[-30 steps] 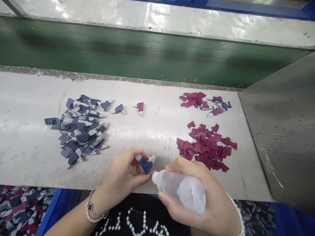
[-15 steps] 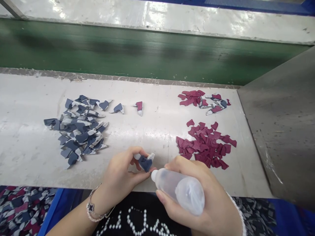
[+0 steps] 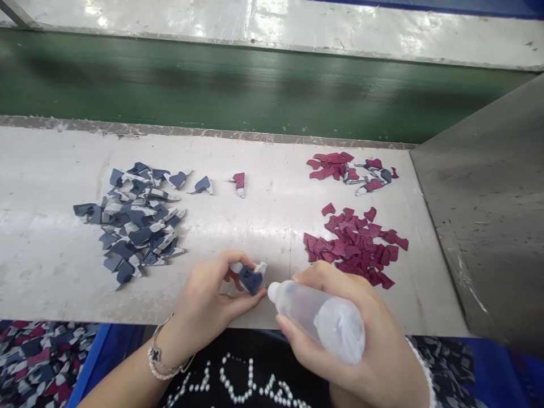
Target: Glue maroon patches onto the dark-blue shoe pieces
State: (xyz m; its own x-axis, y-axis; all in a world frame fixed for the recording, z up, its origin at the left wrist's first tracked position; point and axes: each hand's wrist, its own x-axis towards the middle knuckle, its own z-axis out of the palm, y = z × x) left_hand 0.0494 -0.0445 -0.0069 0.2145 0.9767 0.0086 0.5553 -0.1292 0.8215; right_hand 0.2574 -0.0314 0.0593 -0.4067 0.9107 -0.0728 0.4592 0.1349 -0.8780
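My left hand [image 3: 212,292] pinches a small navy and pale grey moulded piece [image 3: 250,278] between thumb and fingers, its navy face turned up. My right hand [image 3: 357,334] is wrapped round a translucent squeeze bottle [image 3: 318,318], tilted so that its nozzle points left at the piece. A small gap separates the nozzle from the piece. Left of my hands lies a heap of navy and grey pieces [image 3: 140,221]. Flat maroon pieces [image 3: 357,243] are piled beyond my right hand. One grey piece with a maroon face [image 3: 239,182] lies alone farther back.
A smaller maroon pile [image 3: 329,165] sits at the back right beside several pieces with maroon faces [image 3: 374,177]. A metal panel [image 3: 488,215] bounds the table [image 3: 263,226] on the right. Behind runs a green belt [image 3: 255,90]. Blue bins with mixed pieces [image 3: 38,357] stand below the front edge.
The bottle and my right hand have drawn slightly back to the right, so the nozzle has come away from the piece. My left hand stays nearly still, holding it.
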